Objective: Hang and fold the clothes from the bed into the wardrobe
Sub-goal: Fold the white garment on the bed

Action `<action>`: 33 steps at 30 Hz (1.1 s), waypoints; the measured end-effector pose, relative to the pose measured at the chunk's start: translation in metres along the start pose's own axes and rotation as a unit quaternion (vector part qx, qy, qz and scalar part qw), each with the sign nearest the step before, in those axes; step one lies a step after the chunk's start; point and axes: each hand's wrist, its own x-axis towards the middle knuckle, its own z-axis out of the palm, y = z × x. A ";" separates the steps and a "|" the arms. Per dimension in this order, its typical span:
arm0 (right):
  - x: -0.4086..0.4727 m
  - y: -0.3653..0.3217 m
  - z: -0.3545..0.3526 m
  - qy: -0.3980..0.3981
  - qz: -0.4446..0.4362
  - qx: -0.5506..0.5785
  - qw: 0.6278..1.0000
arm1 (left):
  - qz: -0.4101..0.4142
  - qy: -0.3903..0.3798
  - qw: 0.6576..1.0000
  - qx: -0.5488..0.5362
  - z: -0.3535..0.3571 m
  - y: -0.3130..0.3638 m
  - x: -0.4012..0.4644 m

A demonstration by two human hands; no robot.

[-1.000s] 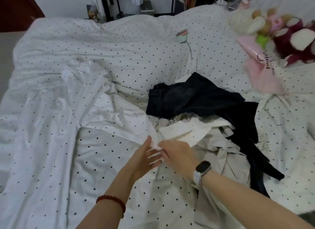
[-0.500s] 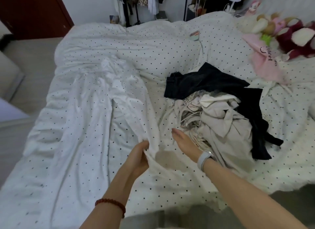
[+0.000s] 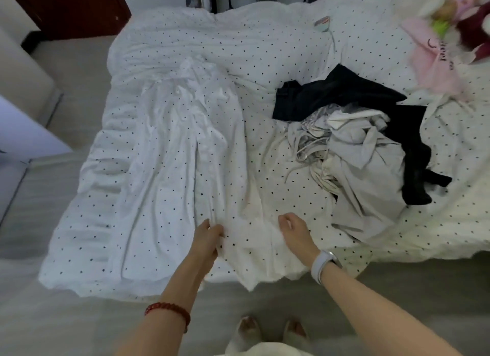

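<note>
A long white garment (image 3: 185, 133) lies spread lengthwise on the dotted bed cover (image 3: 164, 37), its lower hem at the bed's near edge. My left hand (image 3: 208, 236) pinches that hem, fingers curled into the fabric. My right hand (image 3: 294, 231) grips the hem a little to the right, fingers curled down on the cloth. To the right lies a heap of clothes: a pale grey garment (image 3: 358, 167) under and beside black clothes (image 3: 344, 90).
Plush toys and a pink cloth (image 3: 434, 50) sit at the bed's far right. A small device with a cord (image 3: 322, 21) lies near the far edge. A dark red door (image 3: 69, 8) and hanging clothes stand beyond the bed. Grey floor runs along the near side.
I have stepped back from the bed, drawing the white garment's hem to the near edge. My hands have moved apart along the hem, and the garment now lies longer and straighter.
</note>
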 end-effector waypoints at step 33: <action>0.026 0.106 -0.018 -0.166 0.247 0.055 0.953 | 0.049 0.000 0.999 0.020 0.115 -0.143 -0.016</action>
